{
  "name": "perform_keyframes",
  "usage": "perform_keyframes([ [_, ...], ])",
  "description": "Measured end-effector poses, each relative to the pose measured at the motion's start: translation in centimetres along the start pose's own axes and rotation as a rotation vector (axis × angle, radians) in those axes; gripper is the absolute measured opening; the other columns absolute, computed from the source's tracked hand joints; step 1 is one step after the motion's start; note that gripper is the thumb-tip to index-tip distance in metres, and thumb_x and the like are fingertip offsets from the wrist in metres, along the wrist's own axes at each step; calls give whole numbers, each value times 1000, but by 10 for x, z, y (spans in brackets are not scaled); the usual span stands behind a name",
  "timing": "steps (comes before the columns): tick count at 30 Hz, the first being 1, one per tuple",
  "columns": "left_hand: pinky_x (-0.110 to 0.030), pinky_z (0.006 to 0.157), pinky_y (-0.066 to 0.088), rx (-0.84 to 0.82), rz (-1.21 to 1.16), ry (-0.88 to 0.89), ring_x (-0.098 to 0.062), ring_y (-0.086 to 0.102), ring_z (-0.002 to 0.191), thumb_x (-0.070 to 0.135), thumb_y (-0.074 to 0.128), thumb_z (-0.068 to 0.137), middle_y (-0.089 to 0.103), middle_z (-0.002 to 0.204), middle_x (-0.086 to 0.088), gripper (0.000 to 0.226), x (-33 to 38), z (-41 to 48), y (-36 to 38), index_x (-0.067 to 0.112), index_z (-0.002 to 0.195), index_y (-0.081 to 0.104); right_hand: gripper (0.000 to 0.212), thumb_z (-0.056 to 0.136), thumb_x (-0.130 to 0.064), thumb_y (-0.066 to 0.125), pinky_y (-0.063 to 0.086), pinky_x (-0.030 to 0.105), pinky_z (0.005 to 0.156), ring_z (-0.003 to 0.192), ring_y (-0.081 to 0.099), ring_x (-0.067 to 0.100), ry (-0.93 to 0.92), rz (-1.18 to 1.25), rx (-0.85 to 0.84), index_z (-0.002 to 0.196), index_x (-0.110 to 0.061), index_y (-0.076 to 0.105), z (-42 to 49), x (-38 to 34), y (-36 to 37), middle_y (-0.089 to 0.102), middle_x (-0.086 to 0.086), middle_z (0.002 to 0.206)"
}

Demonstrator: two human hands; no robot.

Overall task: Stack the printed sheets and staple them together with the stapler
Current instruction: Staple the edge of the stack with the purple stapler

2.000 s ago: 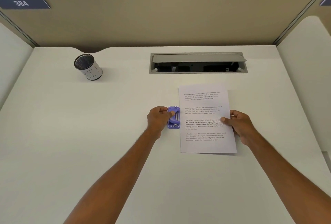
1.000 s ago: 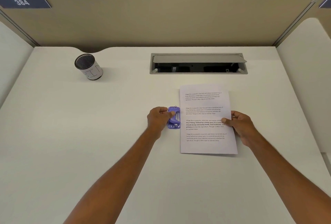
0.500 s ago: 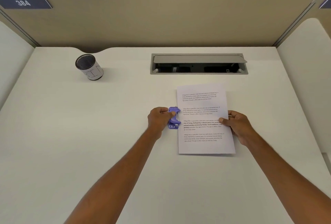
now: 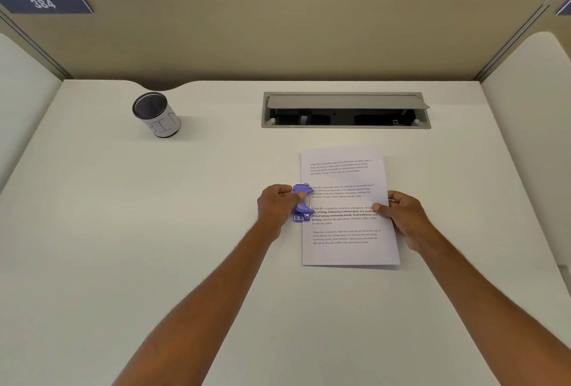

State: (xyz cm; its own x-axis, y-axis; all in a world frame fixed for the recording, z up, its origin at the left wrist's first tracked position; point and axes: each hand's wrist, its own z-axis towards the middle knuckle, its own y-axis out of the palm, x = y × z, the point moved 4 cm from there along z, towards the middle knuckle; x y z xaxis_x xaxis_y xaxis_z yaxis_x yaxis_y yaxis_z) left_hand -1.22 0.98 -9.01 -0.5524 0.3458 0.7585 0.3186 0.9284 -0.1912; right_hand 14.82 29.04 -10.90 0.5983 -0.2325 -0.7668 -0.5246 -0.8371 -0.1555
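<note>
At frame centre, the left hand (image 4: 276,207) clenches the stapler (image 4: 302,203) over the sheets (image 4: 347,206)' left edge; the right hand (image 4: 403,215) fingers pinch their right edge, steadying them on the bench (image 4: 154,231).

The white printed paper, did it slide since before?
Yes. The white printed paper slid left toward the purple stapler, its edge now inside; the grey desk hatch stayed put.

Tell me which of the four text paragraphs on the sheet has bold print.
The third paragraph from the top of the sheet, level with both hands. Its middle lines are bold; the other three are all light print.
</note>
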Motion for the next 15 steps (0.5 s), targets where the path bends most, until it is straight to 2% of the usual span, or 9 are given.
perform_keyframes([
  [5, -52, 102, 63, -1, 1, 3, -35, 76, 116, 16, 91, 87, 77, 122, -15, 43, 0, 0, 0, 4, 124, 71, 26, 93, -3, 82, 64, 38, 81, 98, 83, 28, 8, 12, 10, 115, -15, 78, -2, 0, 1, 86, 2, 106],
  [10, -52, 101, 63, -1, 17, 5, -35, 76, 115, 19, 90, 88, 78, 119, -14, 39, 0, -1, 0, 5, 120, 72, 23, 93, -6, 82, 61, 30, 68, 85, 82, 17, -9, -59, 103, 110, -19, 75, -7, -6, 5, 84, 5, 112],
  [12, -52, 100, 63, 2, 17, 0, -34, 76, 114, 20, 91, 87, 78, 119, -13, 41, 0, -1, 0, 6, 120, 72, 28, 92, -19, 84, 59, 34, 75, 93, 77, 19, -52, -243, 201, 117, -20, 71, -10, -15, 7, 79, 0, 118],
  [15, -51, 101, 63, -1, 12, -5, -34, 77, 114, 20, 91, 87, 78, 120, -13, 44, 0, -1, 0, 6, 122, 71, 57, 90, -43, 81, 55, 41, 89, 108, 68, 29, -25, -553, 258, 136, -17, 60, -18, -22, 11, 63, -5, 117],
])
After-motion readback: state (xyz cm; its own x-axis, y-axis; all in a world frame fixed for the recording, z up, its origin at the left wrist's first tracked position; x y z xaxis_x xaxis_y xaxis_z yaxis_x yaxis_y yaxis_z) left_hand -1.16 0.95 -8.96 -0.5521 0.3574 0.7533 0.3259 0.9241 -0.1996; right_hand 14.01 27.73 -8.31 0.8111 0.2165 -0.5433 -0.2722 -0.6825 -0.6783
